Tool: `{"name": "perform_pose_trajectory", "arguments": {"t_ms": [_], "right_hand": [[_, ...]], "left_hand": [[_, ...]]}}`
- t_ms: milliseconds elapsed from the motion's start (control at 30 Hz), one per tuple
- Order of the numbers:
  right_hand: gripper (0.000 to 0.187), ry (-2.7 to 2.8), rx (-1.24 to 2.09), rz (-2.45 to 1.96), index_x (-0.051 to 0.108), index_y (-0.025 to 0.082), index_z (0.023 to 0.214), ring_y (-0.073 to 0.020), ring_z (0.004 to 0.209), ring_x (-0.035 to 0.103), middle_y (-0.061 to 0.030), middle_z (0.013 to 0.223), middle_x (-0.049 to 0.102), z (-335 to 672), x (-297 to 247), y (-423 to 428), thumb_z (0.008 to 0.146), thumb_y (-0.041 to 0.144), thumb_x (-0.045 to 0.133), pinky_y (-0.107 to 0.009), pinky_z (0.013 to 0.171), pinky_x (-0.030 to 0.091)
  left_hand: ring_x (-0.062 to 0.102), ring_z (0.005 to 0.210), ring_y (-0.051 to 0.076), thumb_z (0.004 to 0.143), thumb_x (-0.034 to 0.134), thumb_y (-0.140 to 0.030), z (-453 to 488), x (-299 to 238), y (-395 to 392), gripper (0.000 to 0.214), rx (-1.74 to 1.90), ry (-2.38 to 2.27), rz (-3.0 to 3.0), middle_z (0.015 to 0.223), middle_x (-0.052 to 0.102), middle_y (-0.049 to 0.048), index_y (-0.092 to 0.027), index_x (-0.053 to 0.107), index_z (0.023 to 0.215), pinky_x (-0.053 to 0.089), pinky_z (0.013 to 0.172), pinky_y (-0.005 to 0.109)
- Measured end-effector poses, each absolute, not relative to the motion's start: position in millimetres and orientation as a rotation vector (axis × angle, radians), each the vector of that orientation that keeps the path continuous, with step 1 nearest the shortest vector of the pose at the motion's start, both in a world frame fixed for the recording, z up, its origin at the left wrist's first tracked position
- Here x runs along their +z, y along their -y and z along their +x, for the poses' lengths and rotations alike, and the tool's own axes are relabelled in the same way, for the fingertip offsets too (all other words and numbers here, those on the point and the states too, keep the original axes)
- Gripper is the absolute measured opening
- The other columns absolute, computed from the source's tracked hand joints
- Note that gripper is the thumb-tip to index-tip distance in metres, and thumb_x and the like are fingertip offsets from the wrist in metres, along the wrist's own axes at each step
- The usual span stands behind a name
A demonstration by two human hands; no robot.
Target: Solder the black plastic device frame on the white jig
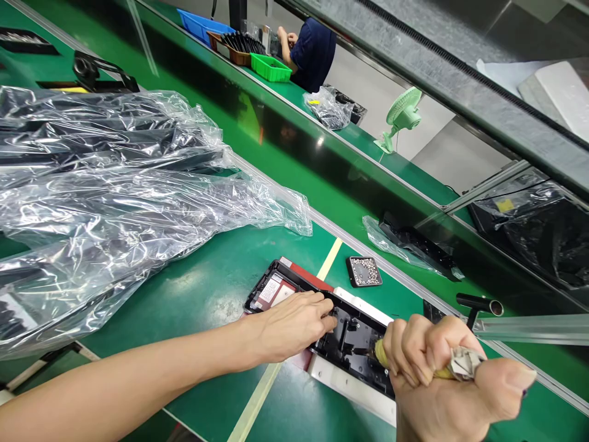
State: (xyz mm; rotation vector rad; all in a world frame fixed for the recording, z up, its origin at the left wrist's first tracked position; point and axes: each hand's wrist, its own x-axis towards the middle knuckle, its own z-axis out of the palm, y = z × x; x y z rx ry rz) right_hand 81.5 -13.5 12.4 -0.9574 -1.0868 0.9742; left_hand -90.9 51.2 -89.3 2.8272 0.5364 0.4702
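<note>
A long black plastic housing [350,334] lies open side up across the bench in a white and red fixture [346,382]. My left hand [294,324] rests over its middle, fingers curled onto it; whether the fingertips hold a small part is hidden. My right hand [442,368] is wrapped around a screwdriver with a yellow-wrapped handle [381,353] and crumpled paper at its top end. The shaft points into the housing's inside; its tip is hard to make out. Behind the housing sits a small black tray of screws [365,272].
Clear plastic bags over dark parts [115,184] cover the left side. A bagged black part [416,245] lies beyond the metal rail. Further back are a green bin [270,67], a green fan [401,113] and a co-worker [315,52]. A black tube [479,304] juts out at right.
</note>
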Motion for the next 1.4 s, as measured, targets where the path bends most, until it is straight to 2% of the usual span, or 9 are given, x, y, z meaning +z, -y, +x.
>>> {"name": "perform_pose_trajectory", "arguments": {"t_ms": [133,367,667,833,1167,1400], "right_hand": [[0.065,1.077,0.967,-0.953,0.039,0.02,0.058,-0.0098,0.036,0.032,0.0054,0.042,0.033,82,13,15,0.087,0.078,0.044,-0.021,0.036,0.032],[0.072,1.082,0.961,-0.969,0.038,0.02,0.058,-0.0096,0.035,0.032,0.0054,0.042,0.033,80,14,13,0.084,0.087,0.039,-0.022,0.036,0.032],[0.063,1.011,0.942,-0.949,0.041,0.02,0.056,-0.0088,0.036,0.03,0.0059,0.041,0.032,75,14,13,0.09,0.074,0.046,-0.021,0.036,0.031],[0.063,0.993,0.931,-0.941,0.042,0.02,0.056,-0.0087,0.036,0.03,0.0058,0.041,0.033,75,14,13,0.089,0.072,0.048,-0.021,0.036,0.031],[0.061,0.963,0.92,-0.958,0.045,0.02,0.056,-0.0093,0.037,0.031,0.0052,0.042,0.034,74,16,13,0.091,0.07,0.049,-0.022,0.037,0.03],[0.055,1.084,1.161,-0.857,0.045,0.021,0.06,-0.0094,0.04,0.03,0.0047,0.045,0.035,87,21,17,0.094,0.064,0.046,-0.023,0.041,0.031]], "left_hand": [[0.054,0.081,0.023,0.095,0.055,-0.005,-90,-89,-52,0.017,0.464,-0.547,2.823,0.086,0.056,0.0049,-0.016,0.064,0.105,0.039,0.065,0.034],[0.055,0.082,0.023,0.098,0.053,-0.009,-90,-88,-51,0.017,0.445,-0.551,2.819,0.088,0.057,0.0052,-0.016,0.065,0.107,0.04,0.067,0.035],[0.054,0.084,0.023,0.097,0.053,-0.007,-90,-91,-51,0.02,0.429,-0.56,2.802,0.089,0.056,0.0038,-0.017,0.063,0.111,0.041,0.069,0.036],[0.054,0.082,0.022,0.094,0.055,-0.006,-90,-90,-51,0.022,0.395,-0.545,2.807,0.089,0.055,0.0041,-0.017,0.062,0.111,0.04,0.068,0.036],[0.054,0.081,0.02,0.098,0.052,-0.008,-89,-102,-51,0.023,0.508,-0.548,2.799,0.087,0.054,0.0041,-0.017,0.062,0.116,0.042,0.07,0.032],[0.054,0.081,0.02,0.102,0.046,-0.011,-89,-103,-52,0.023,0.517,-0.558,2.782,0.086,0.054,0.0041,-0.018,0.063,0.116,0.043,0.071,0.03]]}}
